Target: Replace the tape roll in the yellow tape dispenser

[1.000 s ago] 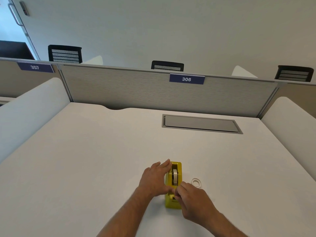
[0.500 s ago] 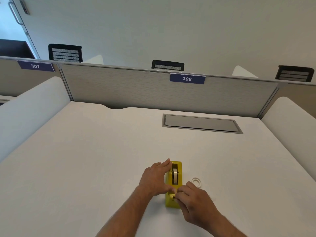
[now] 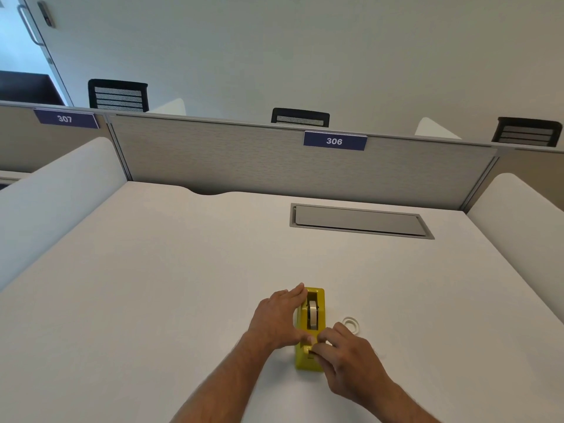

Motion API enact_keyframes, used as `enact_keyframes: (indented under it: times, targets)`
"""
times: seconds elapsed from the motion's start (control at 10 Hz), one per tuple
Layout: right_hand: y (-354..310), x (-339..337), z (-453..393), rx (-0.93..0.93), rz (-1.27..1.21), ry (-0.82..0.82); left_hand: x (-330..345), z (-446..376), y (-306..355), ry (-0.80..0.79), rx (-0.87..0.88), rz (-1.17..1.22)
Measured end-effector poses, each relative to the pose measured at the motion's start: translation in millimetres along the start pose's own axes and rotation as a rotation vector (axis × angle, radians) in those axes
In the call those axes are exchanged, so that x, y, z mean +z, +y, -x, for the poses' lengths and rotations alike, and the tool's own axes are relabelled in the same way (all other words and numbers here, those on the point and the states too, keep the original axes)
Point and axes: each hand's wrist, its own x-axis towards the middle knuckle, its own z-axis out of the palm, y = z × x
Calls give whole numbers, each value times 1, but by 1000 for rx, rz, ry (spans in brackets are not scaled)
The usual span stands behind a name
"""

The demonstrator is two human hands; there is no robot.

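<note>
The yellow tape dispenser [image 3: 309,358], long axis running away from the person, is braced flat-handed by the left hand [image 3: 276,320]; the right hand [image 3: 348,355], fingers curled, pinches at its near cutter end, contents of the pinch indiscernible.

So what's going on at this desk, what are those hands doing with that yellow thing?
A person is fitting tape into a yellow tape dispenser on a white desk. The left hand steadies its side while the right hand works at the near, cutter end. A tape roll sits in the dispenser. A small empty-looking ring lies on the desk just to the right.
</note>
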Motion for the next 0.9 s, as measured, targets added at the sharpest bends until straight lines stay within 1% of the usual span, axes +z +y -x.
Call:
enact_keyframes:
  times: [0.2, 0.4, 0.6, 0.7, 0.8, 0.9]
  targets:
    - [-2, 1, 2, -5, -5, -2, 0, 0, 1, -1, -5, -6]
    - [-3, 3, 4, 36, 7, 56, 1, 0, 0, -8, -12, -13]
    - [-1, -2, 8, 62, -4, 78, -1, 2, 1, -9, -15, -8]
    - [-5, -15, 7, 90, -96, 106, 1, 4, -1, -7, -4, 63]
    - [0, -39, 3, 118, -142, 227, 1, 5, -7, 3, -10, 150]
    - [2, -90, -10, 196, -331, 464, -7, 3, -16, 136, -39, 168]
